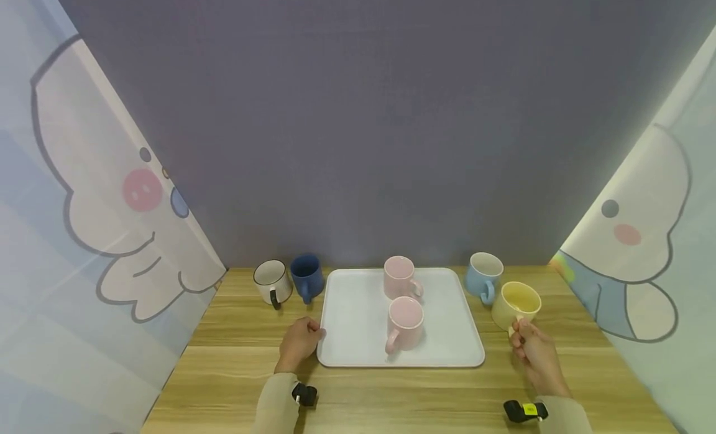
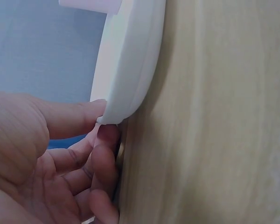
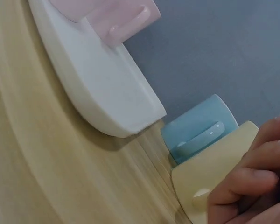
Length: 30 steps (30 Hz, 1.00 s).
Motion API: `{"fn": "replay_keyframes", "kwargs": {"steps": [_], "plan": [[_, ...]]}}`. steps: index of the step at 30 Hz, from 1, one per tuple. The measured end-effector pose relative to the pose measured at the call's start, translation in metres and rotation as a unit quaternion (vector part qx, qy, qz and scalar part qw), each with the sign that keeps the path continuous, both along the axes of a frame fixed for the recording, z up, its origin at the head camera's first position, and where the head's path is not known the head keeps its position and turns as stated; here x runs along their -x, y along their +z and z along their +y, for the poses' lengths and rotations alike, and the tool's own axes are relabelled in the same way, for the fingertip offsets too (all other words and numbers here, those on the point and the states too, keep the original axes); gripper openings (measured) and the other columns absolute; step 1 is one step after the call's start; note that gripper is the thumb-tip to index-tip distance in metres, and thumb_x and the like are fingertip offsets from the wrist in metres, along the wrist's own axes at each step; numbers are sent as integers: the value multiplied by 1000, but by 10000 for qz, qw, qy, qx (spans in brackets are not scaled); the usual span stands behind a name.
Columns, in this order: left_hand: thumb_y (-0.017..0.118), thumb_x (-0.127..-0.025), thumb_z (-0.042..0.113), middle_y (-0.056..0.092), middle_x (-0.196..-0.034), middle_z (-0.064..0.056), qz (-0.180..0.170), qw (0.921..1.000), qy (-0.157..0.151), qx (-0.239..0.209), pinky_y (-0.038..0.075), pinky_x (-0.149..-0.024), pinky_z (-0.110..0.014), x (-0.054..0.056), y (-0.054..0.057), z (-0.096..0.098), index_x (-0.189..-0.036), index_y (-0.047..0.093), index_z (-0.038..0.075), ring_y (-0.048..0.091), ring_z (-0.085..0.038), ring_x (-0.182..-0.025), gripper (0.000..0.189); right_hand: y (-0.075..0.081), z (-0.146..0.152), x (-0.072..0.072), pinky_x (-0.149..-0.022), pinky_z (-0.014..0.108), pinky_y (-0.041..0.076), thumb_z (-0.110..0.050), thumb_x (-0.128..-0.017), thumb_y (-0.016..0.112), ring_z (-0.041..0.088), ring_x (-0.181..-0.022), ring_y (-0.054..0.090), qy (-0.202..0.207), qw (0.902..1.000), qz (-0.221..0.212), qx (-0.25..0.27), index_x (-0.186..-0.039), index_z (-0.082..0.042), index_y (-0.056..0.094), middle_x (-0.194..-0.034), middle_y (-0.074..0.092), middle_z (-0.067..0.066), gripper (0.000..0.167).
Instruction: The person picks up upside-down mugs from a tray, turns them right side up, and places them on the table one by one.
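Note:
A white tray [image 1: 352,322] lies on the wooden table with two pink mugs on it, one pink mug [image 1: 398,277] behind the other pink mug [image 1: 407,325]. My left hand [image 1: 300,345] pinches the tray's left edge, thumb on top and a finger beneath, as the left wrist view shows. At the right, my right hand [image 1: 536,353] grips the handle of a pale yellow mug [image 1: 506,309], its fingers hiding most of that handle. The yellow mug stands upright on the table. Just behind it is a light blue mug [image 3: 196,133], handle toward the front.
Left of the tray stand a white mug with a black handle [image 1: 273,281] and a dark blue mug [image 1: 307,277]. A grey wall [image 1: 358,142] rises behind the table [image 1: 403,397]. Curtains with cartoon figures hang on both sides.

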<state>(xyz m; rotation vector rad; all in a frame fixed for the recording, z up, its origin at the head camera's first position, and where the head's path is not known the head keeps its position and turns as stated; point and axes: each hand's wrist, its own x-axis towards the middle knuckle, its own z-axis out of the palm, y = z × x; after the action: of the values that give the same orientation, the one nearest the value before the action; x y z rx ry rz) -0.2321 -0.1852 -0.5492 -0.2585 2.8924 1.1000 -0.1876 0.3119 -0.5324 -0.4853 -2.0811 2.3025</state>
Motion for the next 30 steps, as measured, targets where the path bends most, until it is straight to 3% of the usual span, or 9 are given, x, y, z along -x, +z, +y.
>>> {"fn": "replay_keyframes", "kwargs": {"steps": [5, 23, 24, 27, 30], "plan": [[72, -91, 25, 66, -83, -3, -58, 10000, 49, -4, 41, -62, -34, -1, 0, 0, -95, 68, 10, 59, -19, -74, 16, -2, 4, 4, -54, 19, 39, -42, -109, 39, 1, -57, 43, 103, 9997, -96, -220, -88, -23, 59, -63, 49, -13, 34], [71, -93, 25, 66, -86, -4, -68, 9999, 49, -54, 42, -64, -34, 0, -1, -1, -96, 68, 9, 60, -19, -76, 17, 2, 6, 9, -55, 19, 42, -45, -108, 40, 2, -58, 45, 111, 9994, -202, -257, -96, -22, 61, -64, 51, -12, 33], [71, -93, 25, 66, -86, -4, -71, 9999, 43, -60, 42, -64, -34, 0, -1, -1, -96, 68, 9, 60, -19, -77, 17, 3, 5, 8, -55, 19, 42, -44, -109, 41, 2, -58, 45, 34, 9991, -267, -328, -97, -19, 60, -64, 51, -12, 34], [71, -93, 25, 66, -86, -4, -78, 9999, 31, -78, 42, -64, -34, 0, -1, 0, -97, 68, 9, 60, -19, -76, 17, 8, -2, 8, -55, 19, 41, -37, -110, 41, 1, -57, 46, -251, 9961, -394, -745, -121, -6, 57, -64, 52, -12, 37], [71, -92, 25, 66, -85, -4, -73, 9999, 45, -90, 42, -65, -33, 0, 0, 0, -96, 68, 9, 59, -19, -76, 17, 14, -12, 9, -52, 20, 40, -27, -109, 45, 2, -54, 46, -859, 9899, -325, -1078, -138, 7, 44, -61, 54, -11, 45]]}}
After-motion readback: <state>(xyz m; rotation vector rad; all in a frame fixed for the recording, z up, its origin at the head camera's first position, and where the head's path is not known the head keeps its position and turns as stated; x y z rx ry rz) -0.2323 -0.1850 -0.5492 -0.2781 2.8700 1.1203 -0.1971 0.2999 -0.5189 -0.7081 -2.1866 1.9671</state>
